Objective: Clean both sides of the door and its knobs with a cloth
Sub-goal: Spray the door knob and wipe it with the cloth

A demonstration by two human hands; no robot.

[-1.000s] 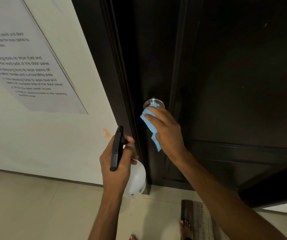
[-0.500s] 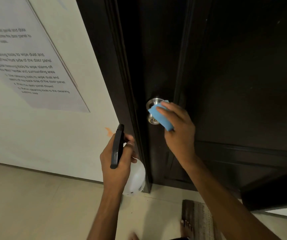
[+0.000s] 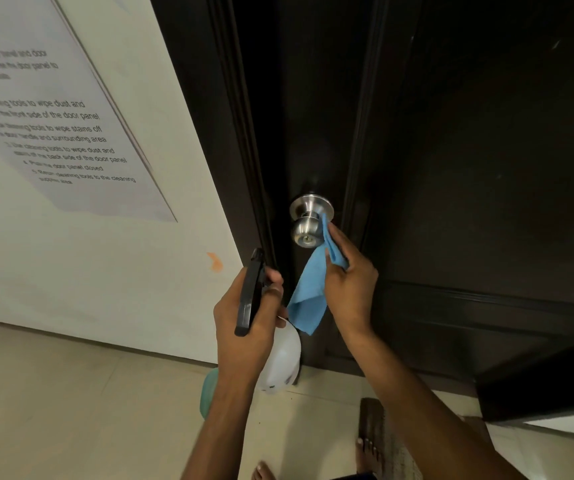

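Right hand (image 3: pixel 349 289) pinching blue cloth (image 3: pixel 310 296), silver knob (image 3: pixel 308 230)

The knob (image 3: pixel 308 221) is brushed metal with a soft sheen. The door (image 3: pixel 469 168) looks like dark, smooth, faintly glossy wood. The cloth (image 3: pixel 310 292) is matt blue fabric. The bottle (image 3: pixel 280 358) is white plastic.

Dim indoor light, soft and diffuse. Door (image 3: pixel 452 168) nearly black, little detail; faint sheen on panel edges. Knob (image 3: pixel 308 221) shows small highlights. Wall (image 3: pixel 105 271) evenly lit. Notice (image 3: pixel 53 133) text blurred. Wide-angle bending twd edges.
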